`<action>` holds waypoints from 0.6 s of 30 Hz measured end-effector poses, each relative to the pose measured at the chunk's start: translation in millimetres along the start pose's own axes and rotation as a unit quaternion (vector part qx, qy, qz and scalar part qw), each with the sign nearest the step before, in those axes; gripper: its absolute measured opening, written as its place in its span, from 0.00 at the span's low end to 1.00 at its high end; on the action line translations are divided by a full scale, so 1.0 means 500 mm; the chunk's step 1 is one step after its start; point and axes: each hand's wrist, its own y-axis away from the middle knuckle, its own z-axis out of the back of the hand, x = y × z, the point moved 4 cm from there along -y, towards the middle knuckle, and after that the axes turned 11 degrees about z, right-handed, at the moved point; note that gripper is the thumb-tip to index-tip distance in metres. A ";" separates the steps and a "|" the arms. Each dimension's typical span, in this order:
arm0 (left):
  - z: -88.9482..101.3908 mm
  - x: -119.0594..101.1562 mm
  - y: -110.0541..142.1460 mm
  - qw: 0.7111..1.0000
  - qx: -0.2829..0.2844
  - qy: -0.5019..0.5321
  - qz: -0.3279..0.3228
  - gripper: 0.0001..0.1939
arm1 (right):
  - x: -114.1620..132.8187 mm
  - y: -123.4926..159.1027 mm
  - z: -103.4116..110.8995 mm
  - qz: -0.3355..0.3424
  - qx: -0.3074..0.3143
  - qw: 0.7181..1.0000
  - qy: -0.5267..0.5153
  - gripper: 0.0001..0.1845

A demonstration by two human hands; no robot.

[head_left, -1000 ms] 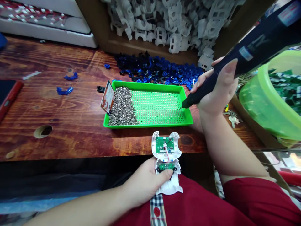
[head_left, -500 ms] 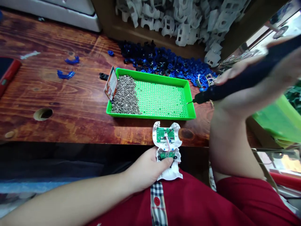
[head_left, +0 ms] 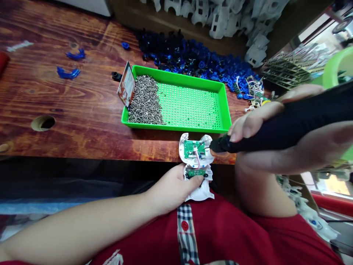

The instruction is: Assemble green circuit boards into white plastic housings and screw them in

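Note:
My left hand is closed on the lower part of an opened white plastic housing, its thumb lying over the small circuit board inside. The upper housing half rests at the table's front edge. It carries a green circuit board, and a red and white cable links the two halves. My right hand grips a black electric screwdriver, held nearly level. Its tip is over the right side of the upper half; whether it touches anything there I cannot tell.
Behind the housing stands a green perforated tray with a heap of screws at its left end. Blue plastic parts are piled beyond it, with small wired boards at right. A box of white shells is at the back.
My right hand has brought the screwdriver down and left, from the tray's right end to the upper housing half. My left hand keeps its hold. The whole view has shifted slightly.

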 end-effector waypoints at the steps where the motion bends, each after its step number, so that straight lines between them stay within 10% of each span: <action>1: 0.000 0.000 0.000 1.000 0.000 -0.003 0.002 0.07 | -0.006 0.001 0.001 -0.005 -0.005 1.000 -0.009 0.33; 18: 0.005 0.000 -0.002 1.000 0.025 -0.013 -0.006 0.08 | -0.039 0.019 -0.001 0.017 0.012 0.989 -0.143 0.18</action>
